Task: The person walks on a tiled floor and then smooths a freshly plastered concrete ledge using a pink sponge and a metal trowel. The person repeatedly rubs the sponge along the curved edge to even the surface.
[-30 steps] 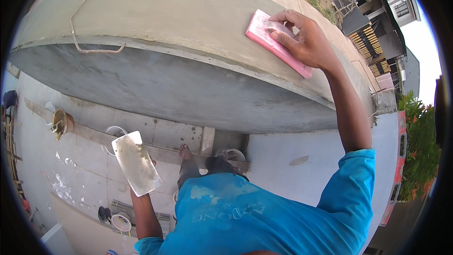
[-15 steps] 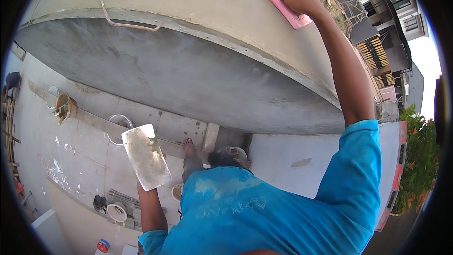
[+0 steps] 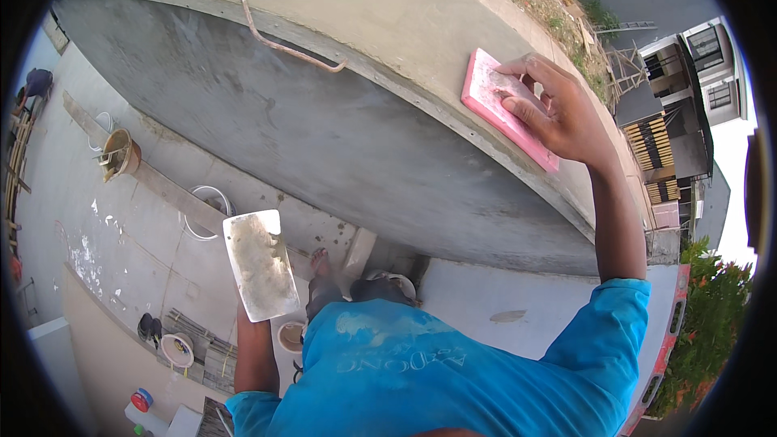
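Observation:
My right hand (image 3: 558, 113) grips a pink plastering float (image 3: 492, 97), thumb and fingers bent round its upper side. The float lies against the smooth beige plastered top (image 3: 388, 32) of a curved wall, close to its edge. At the lower left, my left forearm (image 3: 256, 356) reaches up behind a white rectangular mortar board (image 3: 261, 267). Grey-brown mortar is smeared over its face. The board hides my left hand, which holds it up from beneath, apart from the wall.
A bent metal rod (image 3: 303, 56) sticks out over the grey wall face (image 3: 324, 121). Below are a long plank (image 3: 174, 198), a mortar bucket (image 3: 125, 150) and a white tub (image 3: 178, 350). Another person (image 3: 36, 83) is at the far left. A ladder and houses stand at upper right.
My right hand has drawn the pink float down the wall top, nearer to me and the edge. The mortar board has shifted slightly right and turned more upright. The whole view has shifted a little.

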The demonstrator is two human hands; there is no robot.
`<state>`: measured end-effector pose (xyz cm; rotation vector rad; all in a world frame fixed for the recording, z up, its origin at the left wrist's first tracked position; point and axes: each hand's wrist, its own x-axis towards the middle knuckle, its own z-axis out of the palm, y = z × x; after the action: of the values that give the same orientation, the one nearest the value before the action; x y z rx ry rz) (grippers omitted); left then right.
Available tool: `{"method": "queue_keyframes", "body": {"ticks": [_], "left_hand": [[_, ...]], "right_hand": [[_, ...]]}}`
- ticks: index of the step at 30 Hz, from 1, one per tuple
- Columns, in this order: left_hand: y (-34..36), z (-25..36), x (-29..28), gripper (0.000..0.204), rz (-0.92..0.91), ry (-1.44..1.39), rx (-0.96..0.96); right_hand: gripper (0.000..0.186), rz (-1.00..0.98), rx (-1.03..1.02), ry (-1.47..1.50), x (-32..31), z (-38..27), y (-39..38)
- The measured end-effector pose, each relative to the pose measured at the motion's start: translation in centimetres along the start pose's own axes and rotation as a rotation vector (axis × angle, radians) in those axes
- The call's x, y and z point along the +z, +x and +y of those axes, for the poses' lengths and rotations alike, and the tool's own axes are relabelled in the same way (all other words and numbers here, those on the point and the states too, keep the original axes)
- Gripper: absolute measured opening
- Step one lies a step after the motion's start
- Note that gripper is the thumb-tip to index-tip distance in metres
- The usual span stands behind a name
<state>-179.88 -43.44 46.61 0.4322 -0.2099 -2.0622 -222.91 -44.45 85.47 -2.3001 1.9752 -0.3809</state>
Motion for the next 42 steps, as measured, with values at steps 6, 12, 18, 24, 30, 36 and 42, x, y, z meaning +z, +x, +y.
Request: {"method": "queue_keyframes", "body": {"ticks": [6,12,18,24,30,36,42], "left_hand": [[2.2,-0.9,4.2,0.065,-0.331,-0.200,-0.077],[-1.4,0.7,0.9,0.090,0.008,-0.106,-0.035],[-3.0,2.3,-2.8,0.072,0.000,-0.315,0.095],[1.1,0.6,2.1,0.088,-0.172,-0.095,0.050],[-3.9,0.0,-3.6,0.062,-0.001,-0.264,0.046],[-2.7,-0.8,-0.6,0.067,-0.052,-0.272,0.138],[-0.6,-0.3,2.3,0.078,-0.103,-0.089,0.049]], "right_hand": [[0.027,0.164,-0.215,-0.134,5.5,-3.6,17.3],[0.031,0.140,0.072,-0.230,2.8,4.0,15.2],[0.026,0.082,-0.144,0.107,3.7,-3.6,6.7],[0.026,0.219,-0.109,-0.106,5.0,-1.7,16.8],[0.028,0.169,0.126,-0.147,1.6,5.9,7.9],[0.026,0.150,-0.306,0.076,4.7,-5.1,9.2],[0.027,0.204,-0.099,-0.146,4.3,1.9,17.2]]}}
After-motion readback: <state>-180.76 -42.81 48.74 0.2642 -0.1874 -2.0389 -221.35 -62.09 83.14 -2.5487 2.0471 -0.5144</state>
